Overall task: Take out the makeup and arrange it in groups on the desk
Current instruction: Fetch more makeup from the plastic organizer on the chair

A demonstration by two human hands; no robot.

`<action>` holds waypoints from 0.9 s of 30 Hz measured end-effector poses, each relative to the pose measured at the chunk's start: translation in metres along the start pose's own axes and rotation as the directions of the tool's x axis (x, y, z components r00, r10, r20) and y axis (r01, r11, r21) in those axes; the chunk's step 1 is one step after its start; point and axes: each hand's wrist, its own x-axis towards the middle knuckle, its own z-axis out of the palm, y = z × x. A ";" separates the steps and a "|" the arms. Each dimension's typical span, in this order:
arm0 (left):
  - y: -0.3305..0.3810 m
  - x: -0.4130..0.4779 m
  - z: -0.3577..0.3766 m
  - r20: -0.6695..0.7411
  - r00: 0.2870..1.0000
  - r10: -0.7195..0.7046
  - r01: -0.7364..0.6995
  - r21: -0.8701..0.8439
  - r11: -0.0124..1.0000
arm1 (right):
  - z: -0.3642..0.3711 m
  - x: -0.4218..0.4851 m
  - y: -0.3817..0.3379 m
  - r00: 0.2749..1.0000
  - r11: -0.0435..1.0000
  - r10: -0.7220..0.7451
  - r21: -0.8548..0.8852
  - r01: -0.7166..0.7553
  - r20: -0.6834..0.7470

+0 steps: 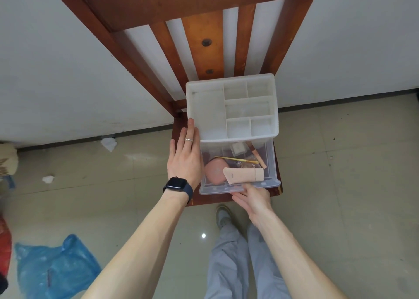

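The white organizer [231, 108] on the wooden chair [181, 49] is steadied by the left hand [184, 160], laid flat with fingers extended against its side. The clear drawer [271, 162], pulled out, is gripped at its front lip by the right hand [251, 199]. Inside lie a beige tube [243, 175], a pink compact [214, 170], and what appears to be a thin brush [235, 159].

A brown wooden chair [199, 37] with a slatted back stands against a plain white wall [56, 71]. The floor [340, 162] is pale glossy tile (one bright light reflection shows). Crumpled white paper scraps [108, 143] and a blue plastic bag [54, 269] lie on it.
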 end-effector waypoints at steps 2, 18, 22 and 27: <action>0.000 -0.001 0.002 -0.004 1.000 -0.007 0.007 -0.002 1.000 | 0.003 0.000 0.001 1.000 1.000 -0.003 0.014 0.003 0.005; -0.002 0.000 0.004 -0.054 0.998 0.024 -0.028 -0.086 0.996 | 0.008 -0.017 -0.002 0.998 0.980 0.004 0.199 0.007 -0.055; -0.001 -0.003 0.004 -0.078 0.997 0.001 -0.010 -0.122 0.992 | 0.013 -0.021 -0.001 0.998 0.975 0.004 0.221 0.011 -0.066; -0.001 -0.003 0.010 -0.071 0.997 -0.020 0.011 -0.132 0.991 | 0.022 -0.018 0.000 0.996 0.986 -0.036 0.162 0.049 -0.083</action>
